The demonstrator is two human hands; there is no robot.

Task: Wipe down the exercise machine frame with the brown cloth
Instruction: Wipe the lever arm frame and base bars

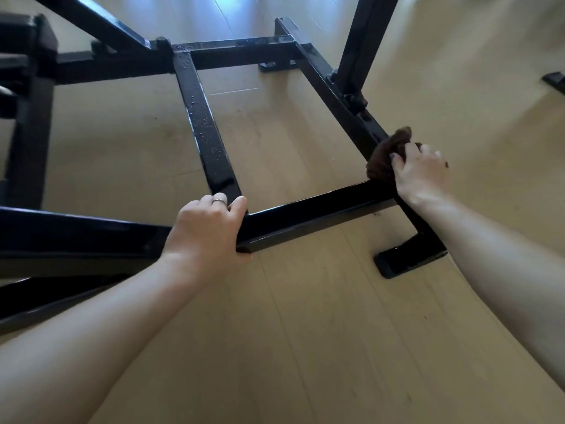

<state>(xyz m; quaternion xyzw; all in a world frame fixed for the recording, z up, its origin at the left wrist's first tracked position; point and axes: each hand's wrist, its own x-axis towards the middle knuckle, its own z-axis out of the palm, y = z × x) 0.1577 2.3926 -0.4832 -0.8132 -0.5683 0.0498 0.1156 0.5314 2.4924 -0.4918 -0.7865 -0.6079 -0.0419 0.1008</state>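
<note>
Wiping is mid-stroke: right hand clutches the cloth against the frame at its right corner, left hand grips the near bar, and the spotted, seemingly wet middle bar probably comes next.

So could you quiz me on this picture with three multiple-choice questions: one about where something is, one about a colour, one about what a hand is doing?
1. Where is the brown cloth?
A. on the floor
B. on the frame's right side bar
C. on the padded seat

2. What colour is the frame?
A. black
B. white
C. red

3. What is the left hand doing?
A. hanging free
B. holding the cloth
C. gripping the near crossbar

Answers: 1 B, the right hand presses the cloth against that bar near the corner. 2 A, every bar is glossy black. 3 C, its fingers curl over the crossbar.
</note>
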